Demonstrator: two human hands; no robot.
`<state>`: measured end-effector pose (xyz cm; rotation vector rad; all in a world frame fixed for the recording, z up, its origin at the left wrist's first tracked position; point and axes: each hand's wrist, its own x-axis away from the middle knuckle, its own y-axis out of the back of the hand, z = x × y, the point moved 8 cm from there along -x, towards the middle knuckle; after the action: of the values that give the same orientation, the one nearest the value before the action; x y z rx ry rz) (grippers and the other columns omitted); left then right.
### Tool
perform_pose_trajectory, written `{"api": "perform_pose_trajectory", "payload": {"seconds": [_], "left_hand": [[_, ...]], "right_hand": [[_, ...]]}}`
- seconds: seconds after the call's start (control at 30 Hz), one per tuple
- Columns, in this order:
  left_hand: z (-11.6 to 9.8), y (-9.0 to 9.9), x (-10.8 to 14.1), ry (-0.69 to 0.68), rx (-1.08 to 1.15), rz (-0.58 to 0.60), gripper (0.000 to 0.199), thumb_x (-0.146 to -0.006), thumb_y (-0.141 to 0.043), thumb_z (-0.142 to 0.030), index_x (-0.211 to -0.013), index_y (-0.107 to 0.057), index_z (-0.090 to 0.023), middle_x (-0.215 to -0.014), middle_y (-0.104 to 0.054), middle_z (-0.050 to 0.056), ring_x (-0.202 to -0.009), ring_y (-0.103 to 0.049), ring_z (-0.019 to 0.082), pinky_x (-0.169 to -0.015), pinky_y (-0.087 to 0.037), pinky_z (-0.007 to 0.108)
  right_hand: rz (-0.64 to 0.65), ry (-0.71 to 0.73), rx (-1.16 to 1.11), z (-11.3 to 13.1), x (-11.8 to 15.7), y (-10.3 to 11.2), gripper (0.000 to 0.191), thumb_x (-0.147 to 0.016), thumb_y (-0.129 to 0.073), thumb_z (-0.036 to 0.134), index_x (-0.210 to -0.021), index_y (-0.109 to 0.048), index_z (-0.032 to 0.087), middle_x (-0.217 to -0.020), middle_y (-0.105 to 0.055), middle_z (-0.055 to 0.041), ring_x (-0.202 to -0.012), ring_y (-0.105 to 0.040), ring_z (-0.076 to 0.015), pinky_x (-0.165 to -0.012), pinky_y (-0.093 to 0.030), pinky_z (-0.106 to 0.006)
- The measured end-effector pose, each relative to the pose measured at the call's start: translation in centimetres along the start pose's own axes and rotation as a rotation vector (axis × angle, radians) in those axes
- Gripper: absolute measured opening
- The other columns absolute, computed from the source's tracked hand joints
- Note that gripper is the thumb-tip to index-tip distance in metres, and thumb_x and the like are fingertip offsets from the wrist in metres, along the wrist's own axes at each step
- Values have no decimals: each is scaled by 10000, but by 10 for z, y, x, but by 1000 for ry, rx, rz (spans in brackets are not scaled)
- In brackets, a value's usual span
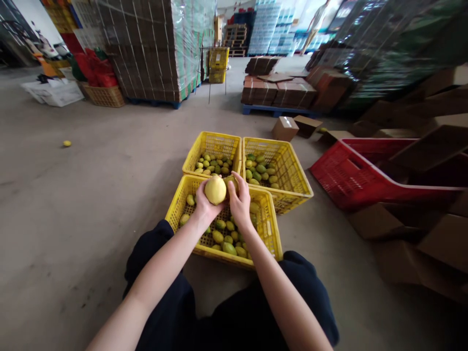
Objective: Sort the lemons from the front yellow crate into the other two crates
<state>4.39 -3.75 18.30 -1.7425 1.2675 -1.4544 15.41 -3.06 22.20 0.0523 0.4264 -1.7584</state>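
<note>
Nearest the camera: bare forearms and dark navy fabric trousers [153, 248], spread at 5 and 7 o'clock. Clock centred on the fruit in the left hand.

Pale yellow, round, smooth-skinned fruit [215, 190] is held above the big front crate, near its far edge. Judged light to moderate for one palm, firm, not brittle; skin could be bruised by fingertip pressure and may slip if damp. Best taken round its widest part, weight borne from below.

Grip: left hand [206, 204] is cupped, opened about to fruit width, closed on the pale fruit from beneath and the side. Right hand [240, 204] is curled round a duller green-yellow fruit [230, 181], just beside at 2 o'clock; thumb and fingers are parted by that fruit. Fruit-to-fruit contact can't be told.

Outward: yellow slatted plastic front crate [269, 219] is set below, with green-yellow fruits [229, 248] scattered at 5 to 6 o'clock. Yellow back-left crate [219, 135] at 12, yellow back-right crate [298, 170] at 2 to 3; both are part filled. Red plastic crate [329, 180] is seen at 3, among brown cardboard boxes. Small brown cardboard box [285, 129] at 2. One loose yellow fruit [67, 144] is left on the grey floor between 9 and 10, well apart. Tall film-wrapped stack [146, 53] at 11; a person [317, 23] is seen far off at 1.
</note>
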Motion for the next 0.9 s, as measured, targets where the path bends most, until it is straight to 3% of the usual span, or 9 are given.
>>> {"api": "perform_pose_trajectory", "payload": {"seconds": [0.1, 0.27, 0.37, 0.47, 0.57, 0.7, 0.8, 0.9], "left_hand": [[6, -4, 1, 26, 1, 54, 307, -804, -531, -291, -1034, -704, -183, -877, -720, 70, -905, -686, 257, -820, -567, 369], [6, -7, 5, 0, -25, 98, 300, -878, -474, -254, -1021, -707, -131, -838, -700, 70, -873, -682, 216, -777, -542, 282], [4, -2, 5, -29, -74, 58, 246, -903, -491, -247, -940, -700, -124, -781, -688, 55, -780, -673, 191, -727, -526, 260], [4, 0, 2, 15, -128, 73, 270, -906, -519, -336, -913, -688, -125, -778, -694, 77, -788, -693, 231, -734, -549, 309], [4, -1, -1, 87, -134, 89, 416, -909, -488, -484, -945, -682, -119, -812, -707, 126, -869, -702, 298, -774, -572, 391], [6, -12, 2, 167, -113, 164, 427, -930, -449, -449, -1047, -664, -98, -927, -721, 162, -966, -692, 306, -842, -559, 422], [7, -20, 4, 152, -123, 240, 426, -947, -450, -451, -1056, -656, -95, -941, -725, 144, -925, -697, 262, -846, -554, 399], [5, -19, 1, 97, -171, 223, 435, -937, -484, -502, -1008, -664, -112, -892, -730, 109, -834, -695, 218, -801, -559, 358]], "right_hand": [[70, 41, 106, 5, 2, -3, 203, -833, -679, 342, -1011, -756, 284, -1230, -591, -55, -1296, -473, -248, -1214, -220, -465], [240, 95, 277, 15, 17, -17, 425, -616, -878, 342, -1016, -743, 298, -1425, -507, -66, -1416, -306, -363, -1223, -124, -599], [217, 96, 209, 23, 22, -17, 451, -526, -923, 294, -936, -738, 265, -1400, -548, -90, -1418, -316, -365, -1219, -156, -606], [254, 72, 77, 30, 22, -17, 462, -477, -935, 247, -897, -742, 258, -1282, -653, -75, -1397, -390, -350, -1223, -155, -603], [332, -8, -6, 29, 19, -16, 534, -477, -933, 222, -972, -736, 254, -1162, -726, -37, -1355, -476, -317, -1208, -248, -558], [186, -102, -215, 22, 7, 5, 518, -551, -904, 257, -1028, -708, 217, -1099, -752, -46, -1113, -661, -271, -1056, -480, -455], [104, -132, -355, 19, 1, 14, 493, -583, -883, 343, -1017, -686, 218, -1033, -766, -51, -1032, -699, -272, -994, -525, -467], [145, -167, -400, 20, 2, 10, 505, -550, -893, 410, -965, -675, 223, -959, -770, -59, -1062, -698, -311, -1012, -514, -502]]}}
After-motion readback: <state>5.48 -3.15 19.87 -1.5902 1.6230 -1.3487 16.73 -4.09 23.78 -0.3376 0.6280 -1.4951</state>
